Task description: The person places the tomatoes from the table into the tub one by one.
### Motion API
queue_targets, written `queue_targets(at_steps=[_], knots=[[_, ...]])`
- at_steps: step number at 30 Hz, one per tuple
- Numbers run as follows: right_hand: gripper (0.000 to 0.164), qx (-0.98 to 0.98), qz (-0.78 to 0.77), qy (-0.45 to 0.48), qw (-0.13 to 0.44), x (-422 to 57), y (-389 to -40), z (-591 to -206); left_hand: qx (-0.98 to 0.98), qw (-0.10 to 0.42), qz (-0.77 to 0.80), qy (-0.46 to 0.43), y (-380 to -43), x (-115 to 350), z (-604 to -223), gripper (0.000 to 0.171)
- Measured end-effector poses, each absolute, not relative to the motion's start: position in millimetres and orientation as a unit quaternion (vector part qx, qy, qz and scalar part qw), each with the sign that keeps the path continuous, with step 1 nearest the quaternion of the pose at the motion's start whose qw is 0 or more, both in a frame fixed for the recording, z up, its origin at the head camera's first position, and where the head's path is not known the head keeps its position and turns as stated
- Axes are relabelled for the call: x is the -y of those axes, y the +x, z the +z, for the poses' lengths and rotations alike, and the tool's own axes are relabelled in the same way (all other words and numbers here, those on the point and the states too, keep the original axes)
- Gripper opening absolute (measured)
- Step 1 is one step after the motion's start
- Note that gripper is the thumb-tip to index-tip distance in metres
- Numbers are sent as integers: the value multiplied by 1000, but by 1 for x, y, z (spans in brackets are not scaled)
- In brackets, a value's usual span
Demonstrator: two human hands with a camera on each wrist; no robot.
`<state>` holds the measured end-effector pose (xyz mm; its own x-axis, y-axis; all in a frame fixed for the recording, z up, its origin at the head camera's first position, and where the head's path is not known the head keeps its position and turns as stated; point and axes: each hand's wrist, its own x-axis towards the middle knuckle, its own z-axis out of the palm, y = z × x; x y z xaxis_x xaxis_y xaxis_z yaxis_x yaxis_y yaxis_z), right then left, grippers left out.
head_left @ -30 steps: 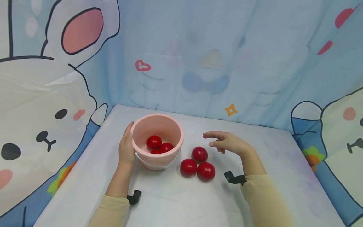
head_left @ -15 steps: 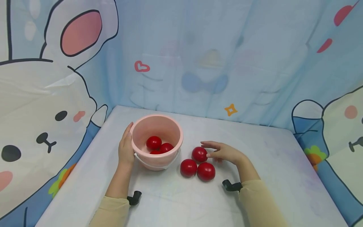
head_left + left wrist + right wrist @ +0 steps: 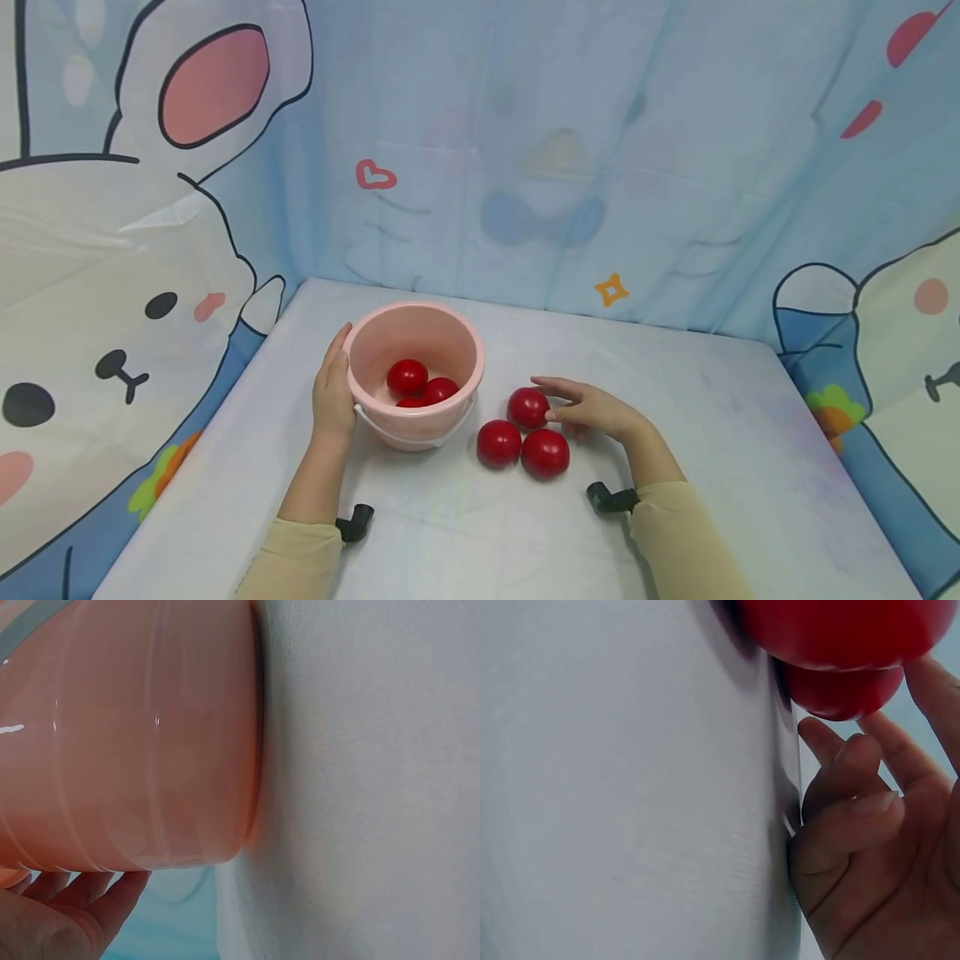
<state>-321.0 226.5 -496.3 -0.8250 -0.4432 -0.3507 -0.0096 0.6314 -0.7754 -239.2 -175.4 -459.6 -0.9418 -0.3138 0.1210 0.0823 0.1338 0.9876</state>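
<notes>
A pink bucket (image 3: 416,421) with a white handle stands at the left of the table, several red balls (image 3: 407,377) visible inside. My left hand (image 3: 334,390) rests against its left side, fingers nearly straight along the wall; in the left wrist view the fingertips (image 3: 124,889) touch the bucket. To the right lie 3 glossy red balls grouped closely. My right hand (image 3: 596,410) pinches the rearmost red ball (image 3: 528,407), thumb at its right and index finger behind. Its other fingers (image 3: 847,832) are curled beneath. The front-left ball (image 3: 498,443) and front-right ball (image 3: 545,454) sit beside it.
A white cloth covers the table (image 3: 450,533). A pale blue curtain (image 3: 465,125) with cartoon rabbits hangs behind and at both sides. A small black wrist camera (image 3: 611,498) sits at the right sleeve, another camera (image 3: 356,523) at the left.
My right hand has come down and leftward from above the table to the rearmost red ball. The left hand and bucket have stayed in place.
</notes>
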Motion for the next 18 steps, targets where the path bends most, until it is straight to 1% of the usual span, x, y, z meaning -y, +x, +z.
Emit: queue_targets(at_steps=[6, 12, 18], knots=[[70, -865, -407, -126, 265, -226, -321, -499, 735, 151, -656, 77, -239, 176, -459, 44], [65, -861, -414, -133, 264, -226, -320, -501, 736, 150, -655, 82, -240, 175, -459, 43], [63, -862, -417, -127, 257, -224, -319, -501, 740, 166, -647, 81, -241, 174, -460, 44]])
